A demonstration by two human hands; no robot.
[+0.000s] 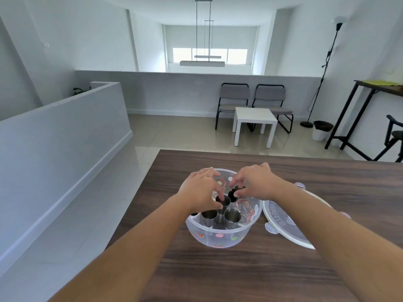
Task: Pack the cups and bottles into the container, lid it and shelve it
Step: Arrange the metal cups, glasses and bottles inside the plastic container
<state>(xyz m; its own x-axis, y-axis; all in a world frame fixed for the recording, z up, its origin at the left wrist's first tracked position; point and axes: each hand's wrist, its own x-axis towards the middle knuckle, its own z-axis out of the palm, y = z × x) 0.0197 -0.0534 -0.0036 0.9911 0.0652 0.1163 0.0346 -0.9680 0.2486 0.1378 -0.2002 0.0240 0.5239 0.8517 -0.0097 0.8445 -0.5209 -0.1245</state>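
Left hand [201, 190] is pinching a steel cup [222, 203]; right hand [254, 182] is pinching a black-capped bottle [236, 191] inside the container [220, 236]; seat both upright, snugly.

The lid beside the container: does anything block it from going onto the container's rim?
Yes. Both hands, left hand and right hand, are over the open container. The lid lies right of it on the table.

White walls [104, 40], two chairs [234, 99], perhaps bin [321, 129].
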